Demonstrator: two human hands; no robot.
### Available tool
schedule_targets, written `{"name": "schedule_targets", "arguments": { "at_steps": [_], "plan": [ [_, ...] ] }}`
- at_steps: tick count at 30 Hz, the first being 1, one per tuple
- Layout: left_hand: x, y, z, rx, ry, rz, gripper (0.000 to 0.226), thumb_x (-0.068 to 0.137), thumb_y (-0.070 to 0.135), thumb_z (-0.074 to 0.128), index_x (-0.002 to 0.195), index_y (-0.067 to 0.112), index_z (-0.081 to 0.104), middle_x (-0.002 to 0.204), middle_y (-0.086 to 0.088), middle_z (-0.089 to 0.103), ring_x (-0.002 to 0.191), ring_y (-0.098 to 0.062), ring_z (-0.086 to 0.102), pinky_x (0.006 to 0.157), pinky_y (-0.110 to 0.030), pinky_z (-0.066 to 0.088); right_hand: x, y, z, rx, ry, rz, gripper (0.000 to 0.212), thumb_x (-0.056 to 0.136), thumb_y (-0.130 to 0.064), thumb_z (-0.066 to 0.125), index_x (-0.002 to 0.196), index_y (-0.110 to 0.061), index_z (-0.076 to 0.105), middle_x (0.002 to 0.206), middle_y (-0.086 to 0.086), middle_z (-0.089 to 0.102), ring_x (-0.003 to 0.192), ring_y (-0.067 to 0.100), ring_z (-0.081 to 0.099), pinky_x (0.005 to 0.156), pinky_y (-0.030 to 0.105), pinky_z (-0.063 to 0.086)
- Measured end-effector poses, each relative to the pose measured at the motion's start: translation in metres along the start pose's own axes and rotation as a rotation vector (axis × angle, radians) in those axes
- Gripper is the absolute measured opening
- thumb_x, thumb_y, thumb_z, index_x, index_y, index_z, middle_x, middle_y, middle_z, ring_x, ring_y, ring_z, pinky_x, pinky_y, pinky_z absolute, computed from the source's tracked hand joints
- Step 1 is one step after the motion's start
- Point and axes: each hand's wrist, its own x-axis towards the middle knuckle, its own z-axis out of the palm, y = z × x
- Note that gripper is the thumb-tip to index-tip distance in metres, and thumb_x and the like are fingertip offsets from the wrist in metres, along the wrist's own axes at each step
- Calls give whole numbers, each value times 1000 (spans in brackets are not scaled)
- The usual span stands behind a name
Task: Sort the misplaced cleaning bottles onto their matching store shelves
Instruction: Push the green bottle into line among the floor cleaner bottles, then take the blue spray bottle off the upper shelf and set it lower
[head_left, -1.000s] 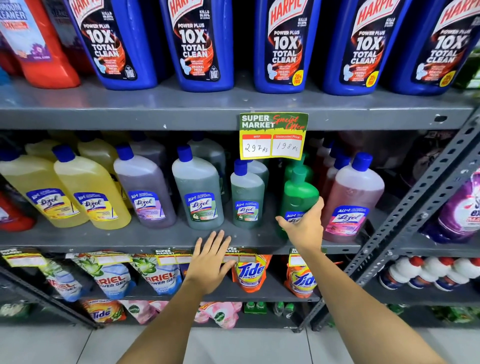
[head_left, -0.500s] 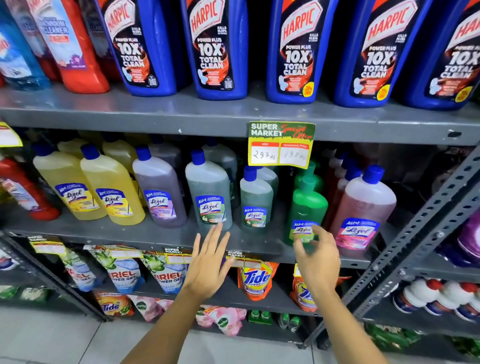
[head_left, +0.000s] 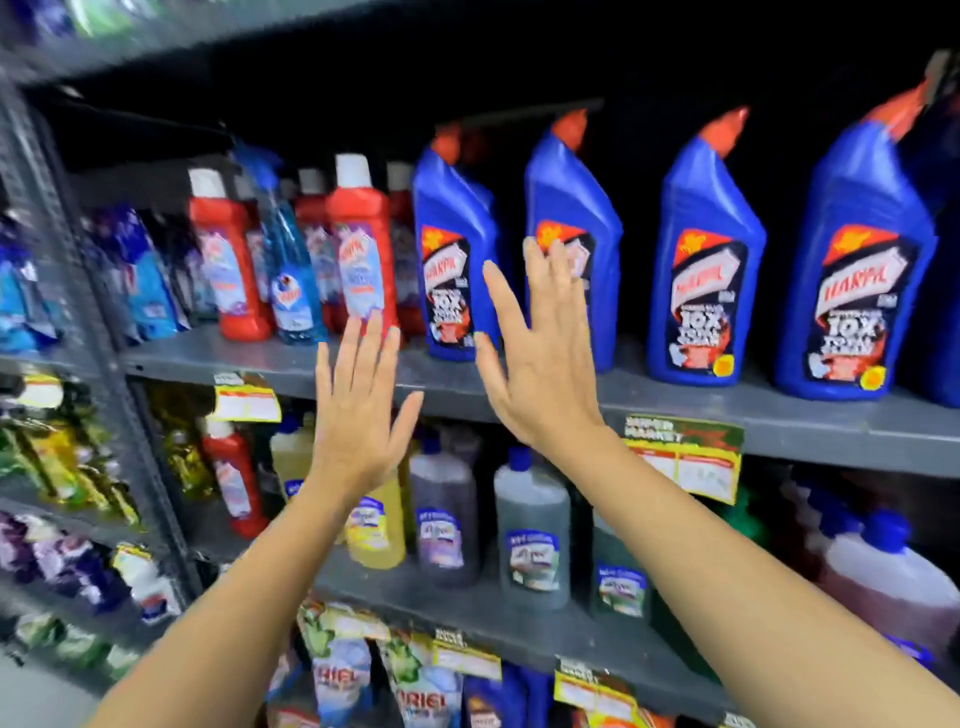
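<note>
My left hand (head_left: 358, 415) and my right hand (head_left: 540, 358) are both raised with fingers spread, empty, in front of the upper grey shelf (head_left: 779, 415). Blue Harpic bottles (head_left: 701, 270) stand in a row on that shelf, right of red bathroom-cleaner bottles (head_left: 363, 249). A light-blue spray bottle (head_left: 291, 270) stands among the red ones. On the shelf below, a red bottle (head_left: 234, 478) stands left of yellow (head_left: 374, 530), purple (head_left: 441, 514) and grey-green Lizol bottles (head_left: 530, 530). My right fingertips overlap a blue Harpic bottle; contact is unclear in the blur.
A grey perforated upright (head_left: 104, 322) splits this rack from a left rack of refill pouches (head_left: 145, 280). Yellow and green price tags (head_left: 685, 457) hang from the shelf edges. Ariel pouches (head_left: 343, 675) fill the lowest shelf. A pink Lizol bottle (head_left: 883, 582) stands at the right.
The view swung up and left. Both hands rose from the Lizol shelf to the Harpic shelf. My right hand left the green bottle.
</note>
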Motion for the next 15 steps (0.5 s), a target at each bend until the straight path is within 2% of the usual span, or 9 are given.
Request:
{"name": "schedule_targets", "arguments": {
  "at_steps": [7,15],
  "plan": [
    [-9,-98,-40,150,-55,-3,66,97,42,37,152,8,22,161,-11,16,149,-26,8,117,-60,10,31,-48,77,2,-175,59,66,96,-36,50,155,-15,29,164,23,13,152,41,6,118,62,16],
    [-18,-175,-41,179,-117,32,65,98,44,35,153,12,21,162,-7,16,150,-21,7,118,-58,9,51,-100,130,-11,-184,73,66,97,-38,42,156,-15,23,165,21,10,153,39,3,120,59,16]
  ]
}}
